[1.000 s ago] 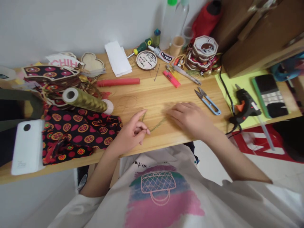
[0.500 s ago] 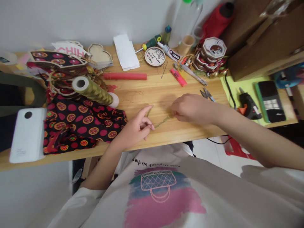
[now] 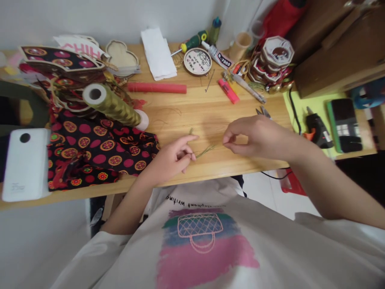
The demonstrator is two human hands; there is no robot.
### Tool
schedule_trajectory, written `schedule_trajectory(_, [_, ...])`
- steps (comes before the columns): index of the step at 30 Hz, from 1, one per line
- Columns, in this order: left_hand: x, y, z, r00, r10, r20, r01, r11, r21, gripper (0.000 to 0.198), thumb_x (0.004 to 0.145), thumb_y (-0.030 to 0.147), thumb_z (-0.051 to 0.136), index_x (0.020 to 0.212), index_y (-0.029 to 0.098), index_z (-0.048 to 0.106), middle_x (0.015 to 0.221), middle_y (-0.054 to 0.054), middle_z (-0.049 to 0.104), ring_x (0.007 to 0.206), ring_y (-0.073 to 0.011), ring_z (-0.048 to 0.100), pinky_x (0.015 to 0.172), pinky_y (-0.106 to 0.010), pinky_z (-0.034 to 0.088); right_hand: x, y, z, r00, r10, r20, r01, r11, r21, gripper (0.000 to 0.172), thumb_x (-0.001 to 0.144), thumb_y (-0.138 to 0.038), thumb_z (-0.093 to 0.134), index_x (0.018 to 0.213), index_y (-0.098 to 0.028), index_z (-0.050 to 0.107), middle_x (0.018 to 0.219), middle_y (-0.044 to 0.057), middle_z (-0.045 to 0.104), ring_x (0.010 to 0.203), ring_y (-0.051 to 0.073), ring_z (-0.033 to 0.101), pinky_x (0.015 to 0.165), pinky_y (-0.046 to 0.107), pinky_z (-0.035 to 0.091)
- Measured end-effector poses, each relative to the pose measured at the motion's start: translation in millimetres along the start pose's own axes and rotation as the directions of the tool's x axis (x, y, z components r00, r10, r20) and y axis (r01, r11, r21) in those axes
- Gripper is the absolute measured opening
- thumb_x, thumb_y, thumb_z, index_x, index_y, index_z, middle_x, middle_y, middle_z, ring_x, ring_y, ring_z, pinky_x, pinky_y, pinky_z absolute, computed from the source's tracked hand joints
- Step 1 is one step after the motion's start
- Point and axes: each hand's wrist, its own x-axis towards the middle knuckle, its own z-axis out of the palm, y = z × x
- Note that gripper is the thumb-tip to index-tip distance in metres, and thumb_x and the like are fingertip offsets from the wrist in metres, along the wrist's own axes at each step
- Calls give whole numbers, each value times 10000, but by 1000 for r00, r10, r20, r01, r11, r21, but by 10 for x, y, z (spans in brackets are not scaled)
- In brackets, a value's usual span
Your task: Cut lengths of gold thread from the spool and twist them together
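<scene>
Pinched between thumb and finger of my left hand (image 3: 176, 156) is a thin bundle of olive-green thread (image 3: 205, 151). Its loose ends fan out to the right above the wood, and another bit of it pokes up behind my index finger, which is stretched out. My right hand (image 3: 252, 136) hovers just right of the thread ends, thumb and index fingertips pressed together in a ring. Anything between those fingertips is too fine to make out. A spool of olive-green thread (image 3: 116, 106) lies left of my hands on black patterned cloth (image 3: 99, 150).
A red stick (image 3: 158, 88), a screwdriver (image 3: 192, 41), a glue tube (image 3: 219, 57) and a round wooden piece (image 3: 197, 61) lie along the back. Small scissors (image 3: 263, 112) lie behind my right hand. A glue gun (image 3: 319, 128) and a phone (image 3: 345, 125) are at right, a white power bank (image 3: 25, 164) at left.
My right hand has moved slightly right, away from the thread, and its fingers now form a ring. The thread's right ends now hang loose and spread. The view has shifted slightly.
</scene>
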Motion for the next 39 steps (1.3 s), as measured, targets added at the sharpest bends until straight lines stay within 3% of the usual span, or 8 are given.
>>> schedule_trajectory(7, [6, 17, 6, 1000, -19, 6, 19, 999, 47, 314, 778, 122, 460, 1070, 125, 575, 797, -14, 620, 465, -33, 518, 483, -174, 467, -30, 12, 151, 982, 115, -149, -77, 967, 242, 129, 775, -300, 565, 729, -208, 645, 696, 22, 672, 610, 157, 587, 634, 296, 469])
schedule_trajectory(14, [7, -2, 11, 1000, -29, -8, 30, 997, 69, 263, 798, 142, 472, 1031, 124, 592, 813, -28, 638, 466, -34, 522, 482, -172, 461, -175, 6, 312, 943, 261, -204, -112, 830, 546, 165, 756, -351, 630, 739, -188, 648, 732, 18, 682, 656, 135, 599, 656, 275, 496])
schedule_trajectory(22, [16, -4, 8, 1000, -28, -9, 29, 997, 73, 248, 792, 146, 478, 1011, 121, 593, 799, -23, 629, 458, -33, 525, 474, -167, 472, -256, -12, 481, 896, 390, -210, -176, 749, 638, 203, 725, -387, 666, 727, -185, 650, 755, 32, 697, 692, 153, 625, 685, 293, 519])
schedule_trajectory(30, [-2, -9, 8, 1000, -4, -23, 6, 997, 72, 239, 788, 149, 484, 998, 130, 597, 779, -17, 633, 461, -39, 530, 470, -171, 480, -312, 22, 500, 873, 433, -222, -248, 788, 563, 153, 729, -359, 622, 719, -206, 630, 731, 18, 686, 659, 156, 625, 652, 285, 517])
schedule_trajectory(34, [-22, -28, 18, 999, 12, -49, -8, 996, 89, 229, 780, 158, 501, 981, 129, 606, 761, -20, 642, 471, -47, 536, 458, -168, 472, -351, 27, 455, 893, 380, -240, -288, 894, 343, 118, 747, -299, 557, 699, -207, 612, 687, 15, 665, 597, 151, 602, 604, 275, 481])
schedule_trajectory(39, [-26, -42, 26, 996, 43, -77, -35, 995, 97, 229, 777, 138, 500, 980, 124, 605, 760, -16, 636, 470, -39, 540, 463, -156, 452, -348, 8, 432, 940, 259, -224, -248, 966, 78, 122, 779, -230, 507, 688, -204, 585, 677, 22, 652, 613, 155, 598, 596, 258, 435])
